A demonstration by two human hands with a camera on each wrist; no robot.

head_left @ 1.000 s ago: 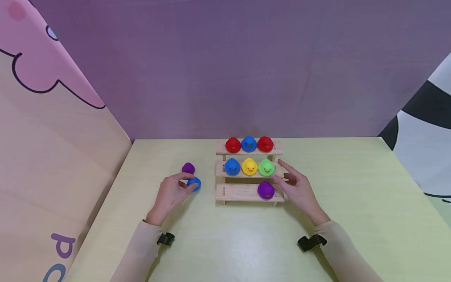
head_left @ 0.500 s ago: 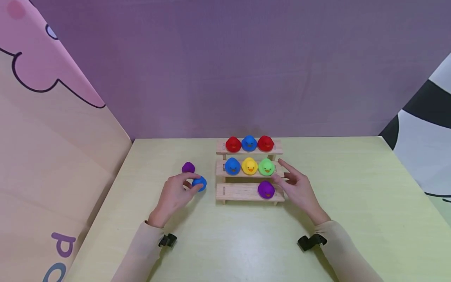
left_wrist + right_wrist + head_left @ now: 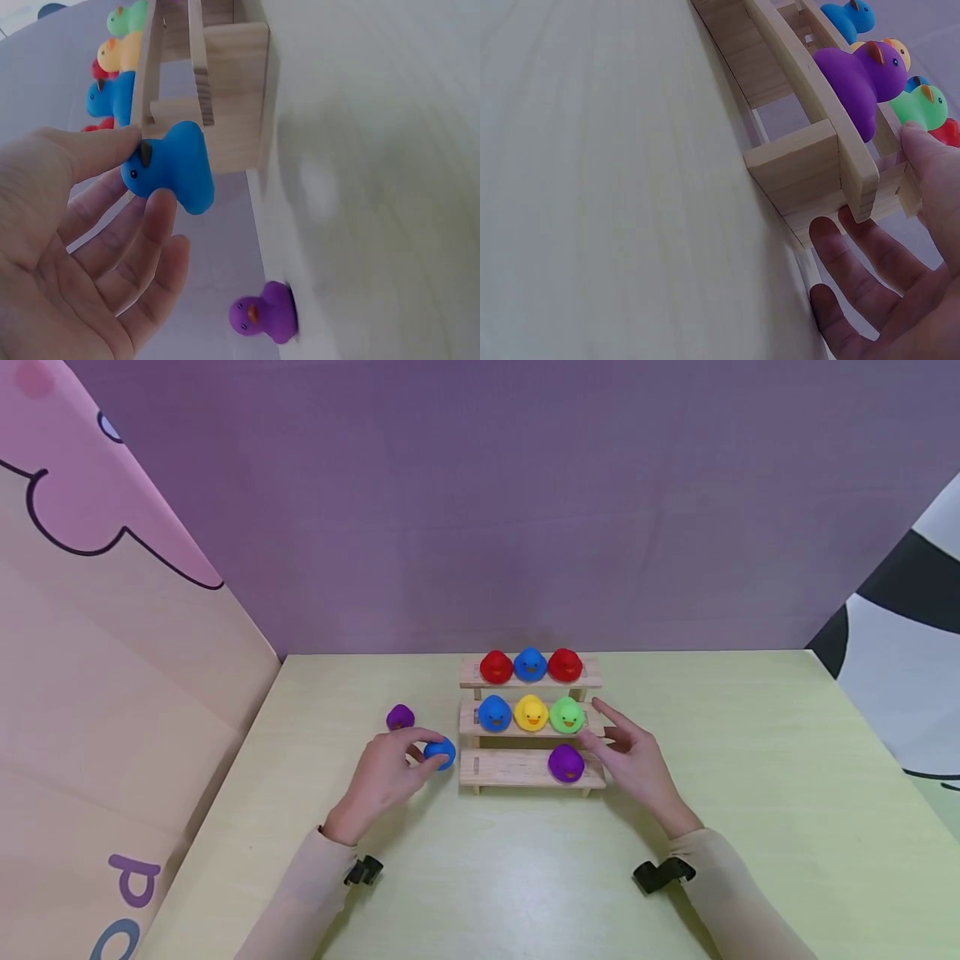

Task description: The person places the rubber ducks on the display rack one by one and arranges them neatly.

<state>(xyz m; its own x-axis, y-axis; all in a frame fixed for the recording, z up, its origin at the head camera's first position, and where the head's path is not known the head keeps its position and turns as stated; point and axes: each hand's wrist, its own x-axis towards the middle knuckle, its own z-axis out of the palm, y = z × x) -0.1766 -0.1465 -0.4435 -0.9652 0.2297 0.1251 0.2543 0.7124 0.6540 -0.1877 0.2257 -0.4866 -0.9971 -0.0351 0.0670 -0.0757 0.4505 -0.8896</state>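
My left hand point(image 3: 384, 777) pinches a blue rubber duck point(image 3: 184, 169) between thumb and fingers, just left of a three-step wooden stand point(image 3: 502, 768). In the left wrist view the duck is held off the table. One purple duck point(image 3: 566, 763) sits at the right end of the lowest step. The middle step bears a blue duck point(image 3: 495, 714), a yellow duck point(image 3: 532, 714) and a green duck point(image 3: 567, 716). My right hand point(image 3: 637, 768) is at the stand's right end, fingers extended, thumb by the green duck.
Another purple duck point(image 3: 401, 717) stands on the table, behind my left hand. On the top step are a red duck point(image 3: 496, 667), a blue duck point(image 3: 530, 665) and a second red duck point(image 3: 565, 666). A purple wall point(image 3: 525, 510) rises behind the table.
My left hand has carried the blue duck rightward, away from the purple duck on the table and closer to the stand. My right hand has stayed in place.
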